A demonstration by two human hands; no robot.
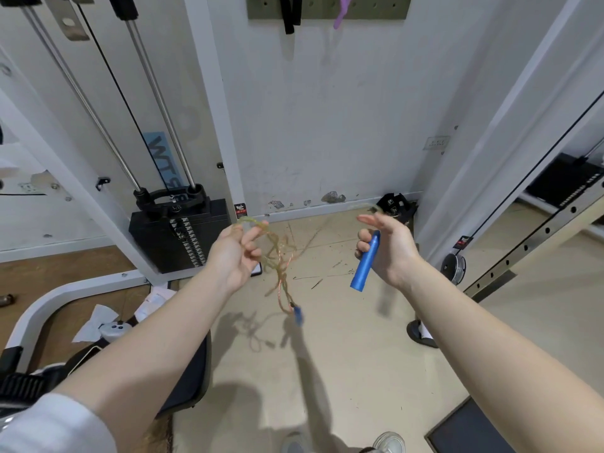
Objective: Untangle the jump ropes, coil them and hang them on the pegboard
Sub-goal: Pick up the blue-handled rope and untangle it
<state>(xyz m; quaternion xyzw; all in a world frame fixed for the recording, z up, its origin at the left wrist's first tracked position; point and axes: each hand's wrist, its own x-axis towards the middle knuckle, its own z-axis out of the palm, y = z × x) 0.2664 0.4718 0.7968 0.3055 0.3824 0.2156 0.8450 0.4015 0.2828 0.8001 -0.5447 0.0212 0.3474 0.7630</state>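
Now both hands are raised in front of the person, apart from each other, above the beige floor [327,371]. The left hand [236,253] has its fingers curled around a blurred bundle of thin rope [277,256], yellowish and orange, which hangs down in loose tangled loops. At the low end of this bundle a small blue handle [297,315] dangles in the air. The right hand [387,245] holds a second blue handle [366,261], with the lower fingers curled around its upper part while the upper fingers and the thumb stretch out; the handle points down and to the left. A faint strand of rope runs from this hand toward the bundle. On the white wall [327,109] ahead, at the top edge, is a green pegboard [359,8], and from it hang a black strap [291,14] and a purple rope [341,11]. A black weight stack [179,233] stands at the left.
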